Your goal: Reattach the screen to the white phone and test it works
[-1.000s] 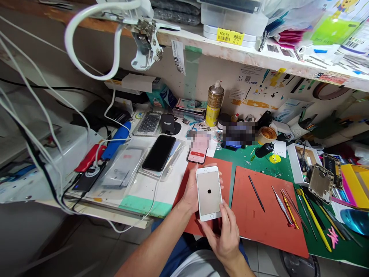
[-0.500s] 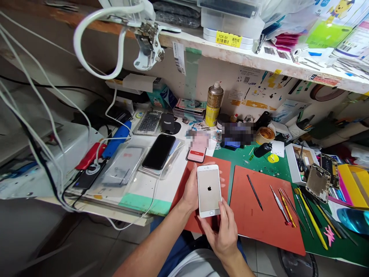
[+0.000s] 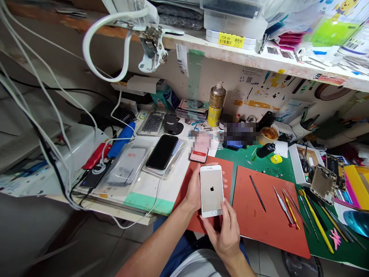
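A white smartphone [image 3: 211, 196] is held above the near edge of the bench, its lit screen showing a dark apple logo. My left hand [image 3: 193, 191] is wrapped round its left side and back, with fingertips showing past the right edge. At the phone's lower right corner, my right hand [image 3: 226, 230] grips with the fingers on the right edge and the thumb under the bottom edge. Beyond it lies a phone with a pink screen [image 3: 198, 153], its upper part blurred out. A black-screened phone [image 3: 162, 152] rests farther left on a clear sleeve.
Red mats [image 3: 268, 215] cover the near bench, with a black pry stick [image 3: 257, 193] and several tweezers and screwdrivers to the right. A yellow spray can [image 3: 216, 104] stands at the back. A white cable [image 3: 157, 192] loops over the left front edge. A shelf [image 3: 248, 57] overhangs the bench.
The whole view has shifted slightly, so things appear a little farther right. Both hands keep the same hold on the white smartphone, and its logo screen is unchanged.
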Demonstrator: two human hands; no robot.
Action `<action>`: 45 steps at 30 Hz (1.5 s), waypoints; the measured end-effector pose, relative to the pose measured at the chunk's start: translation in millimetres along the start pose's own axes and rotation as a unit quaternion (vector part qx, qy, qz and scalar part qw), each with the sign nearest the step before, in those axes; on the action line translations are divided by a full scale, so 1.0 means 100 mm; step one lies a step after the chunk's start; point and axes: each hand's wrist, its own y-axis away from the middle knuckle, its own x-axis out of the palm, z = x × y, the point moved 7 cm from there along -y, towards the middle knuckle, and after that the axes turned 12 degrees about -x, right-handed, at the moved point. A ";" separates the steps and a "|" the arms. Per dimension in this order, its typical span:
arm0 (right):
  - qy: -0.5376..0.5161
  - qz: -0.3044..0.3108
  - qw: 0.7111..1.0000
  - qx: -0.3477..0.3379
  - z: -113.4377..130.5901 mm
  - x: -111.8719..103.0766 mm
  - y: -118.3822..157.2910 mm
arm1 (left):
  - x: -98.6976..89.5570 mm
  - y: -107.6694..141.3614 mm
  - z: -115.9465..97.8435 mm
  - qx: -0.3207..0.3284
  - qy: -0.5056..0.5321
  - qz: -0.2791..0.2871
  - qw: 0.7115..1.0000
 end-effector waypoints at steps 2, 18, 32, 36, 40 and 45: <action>0.000 0.001 1.000 0.001 0.00 0.00 0.00 | 0.00 0.00 -0.01 0.006 -0.002 -0.005 1.000; -0.043 0.047 0.998 0.017 -0.08 -0.18 -0.23 | -0.11 -0.02 -0.06 0.020 -0.027 -0.082 0.996; 0.138 0.214 0.929 0.268 -1.52 -0.49 -0.13 | -0.10 -0.04 -0.08 -0.001 -0.038 -0.107 0.994; 0.163 0.230 0.918 0.280 -1.50 -0.55 -0.08 | -0.10 -0.04 -0.10 0.008 -0.030 -0.140 0.990; 0.216 0.208 0.904 0.305 -1.65 -0.68 -0.04 | -0.08 -0.05 -0.10 0.015 -0.046 -0.144 0.988; 0.257 0.185 0.901 0.295 -1.78 -0.73 -0.03 | -0.09 -0.04 -0.10 0.016 -0.063 -0.149 0.987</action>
